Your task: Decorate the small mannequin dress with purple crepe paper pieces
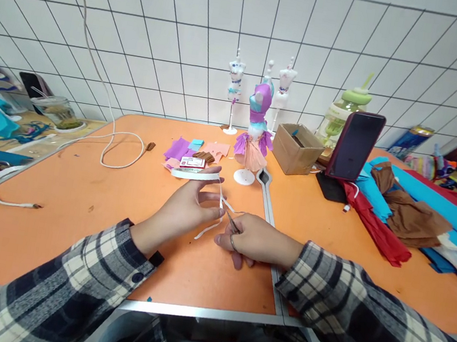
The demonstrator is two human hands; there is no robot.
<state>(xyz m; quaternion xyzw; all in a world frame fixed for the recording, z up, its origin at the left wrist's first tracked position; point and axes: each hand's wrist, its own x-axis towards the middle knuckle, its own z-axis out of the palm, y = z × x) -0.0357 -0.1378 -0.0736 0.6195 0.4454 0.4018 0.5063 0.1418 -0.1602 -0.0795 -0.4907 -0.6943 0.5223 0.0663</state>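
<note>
Over the fingers of my left hand (190,205) sits a roll of white tape (193,175), seen almost edge-on. A narrow strip (221,197) hangs from the roll down past my left thumb, with its loose end curling above the orange table. My right hand (259,238) is closed around small scissors (232,225), whose blades point up and left at the strip. Whether the blades touch the strip I cannot tell. Just beyond my hands stands a small dress form (258,109) in a purple and blue top and a peach and purple skirt.
Paper scraps in purple and peach (179,149) lie behind my left hand. Several white dress forms (236,74) stand near the tiled wall. To the right are a cardboard box (295,155), a propped phone (356,148) and coloured crepe paper (417,212). A white cable (108,146) lies left.
</note>
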